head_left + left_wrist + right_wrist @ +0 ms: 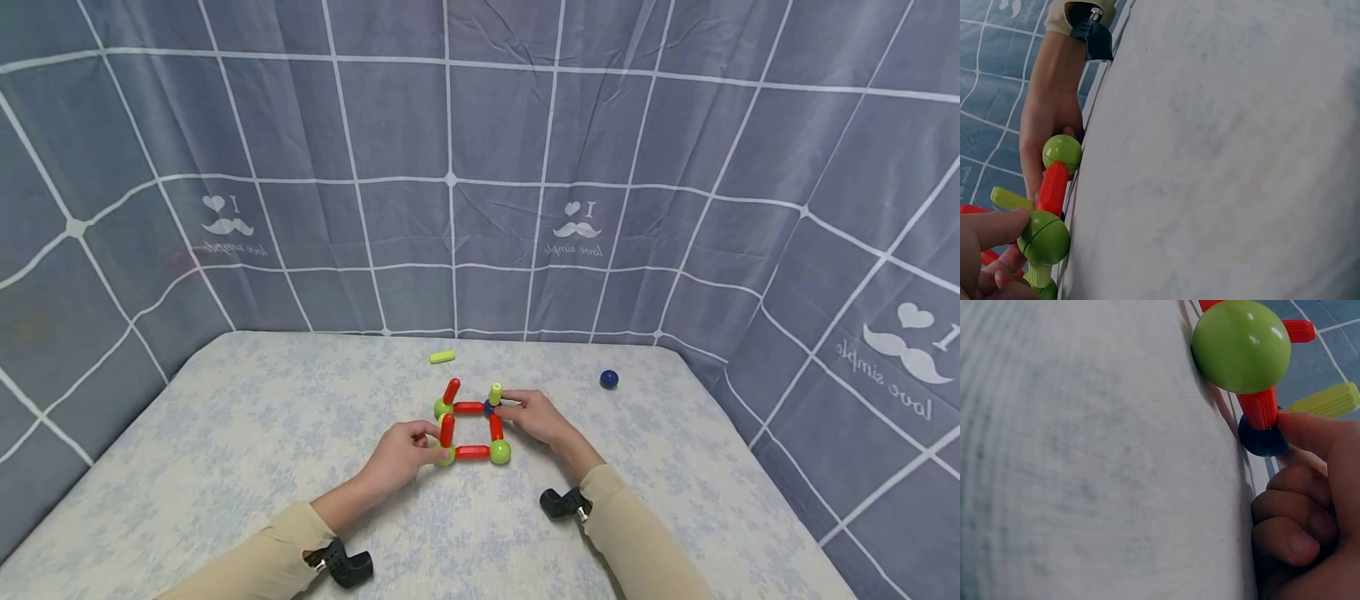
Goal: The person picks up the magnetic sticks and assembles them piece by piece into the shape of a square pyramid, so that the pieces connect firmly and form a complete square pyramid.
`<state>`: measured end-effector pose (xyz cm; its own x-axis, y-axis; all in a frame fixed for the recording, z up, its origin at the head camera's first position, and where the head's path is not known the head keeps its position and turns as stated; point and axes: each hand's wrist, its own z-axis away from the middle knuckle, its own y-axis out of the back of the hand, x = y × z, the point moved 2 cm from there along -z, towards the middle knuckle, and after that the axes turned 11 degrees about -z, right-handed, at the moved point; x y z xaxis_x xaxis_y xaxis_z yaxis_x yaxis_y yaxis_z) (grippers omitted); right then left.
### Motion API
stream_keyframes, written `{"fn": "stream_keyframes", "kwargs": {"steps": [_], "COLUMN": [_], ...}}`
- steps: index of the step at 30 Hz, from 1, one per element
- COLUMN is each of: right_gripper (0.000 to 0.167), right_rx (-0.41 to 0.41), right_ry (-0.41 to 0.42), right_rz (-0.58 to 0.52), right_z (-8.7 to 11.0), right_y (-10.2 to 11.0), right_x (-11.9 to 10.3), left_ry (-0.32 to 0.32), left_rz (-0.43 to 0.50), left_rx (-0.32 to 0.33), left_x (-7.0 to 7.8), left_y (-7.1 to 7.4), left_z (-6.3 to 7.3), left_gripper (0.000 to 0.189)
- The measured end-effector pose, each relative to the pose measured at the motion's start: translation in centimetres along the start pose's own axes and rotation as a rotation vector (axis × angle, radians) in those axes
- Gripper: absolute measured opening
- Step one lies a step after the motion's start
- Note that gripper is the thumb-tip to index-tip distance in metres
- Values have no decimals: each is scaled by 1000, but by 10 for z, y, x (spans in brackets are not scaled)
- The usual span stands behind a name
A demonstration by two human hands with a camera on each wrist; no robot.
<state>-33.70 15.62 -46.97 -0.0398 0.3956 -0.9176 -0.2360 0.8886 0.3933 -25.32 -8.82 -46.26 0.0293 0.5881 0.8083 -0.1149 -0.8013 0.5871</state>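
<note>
Several balls and rods form a square frame on the table. At its near left corner my left hand (401,454) pinches a green ball (1046,239) between thumb and fingers. A red rod (447,430) rises from that ball. My right hand (536,415) holds the dark blue ball (1263,439) at the far right corner, where a yellow-green rod (1329,400) stands up. Another green ball (500,452) makes the near right corner, joined by a red rod (472,452). The far left green ball (442,409) carries a tilted red rod (452,392).
Beyond the frame lies a loose yellow-green rod (442,357). A loose dark blue ball (609,379) sits toward the far right. The table (262,417) has a pale floral cover, and a grey-blue gridded curtain (495,225) hangs behind and at both sides.
</note>
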Motion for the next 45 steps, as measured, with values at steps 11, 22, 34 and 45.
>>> {"fn": "stream_keyframes", "kwargs": {"steps": [11,22,34,45], "right_gripper": [36,28,31,34], "right_rx": [7,-9,-32,-14], "right_ry": [5,-37,-47,-72], "right_rz": [4,56,92,71], "right_z": [-3,9,34,54], "right_y": [4,4,0,-8], "right_x": [2,-1,-2,-6], "left_ry": [29,90,116,97], "left_rz": [-11,-34,48,130], "left_rx": [53,73,16,-96], "left_x": [-7,-8,-11,-9], "left_y": [14,22,24,20], "left_z": [-11,-31,-64,-83], "left_gripper": [23,30,35,40]}}
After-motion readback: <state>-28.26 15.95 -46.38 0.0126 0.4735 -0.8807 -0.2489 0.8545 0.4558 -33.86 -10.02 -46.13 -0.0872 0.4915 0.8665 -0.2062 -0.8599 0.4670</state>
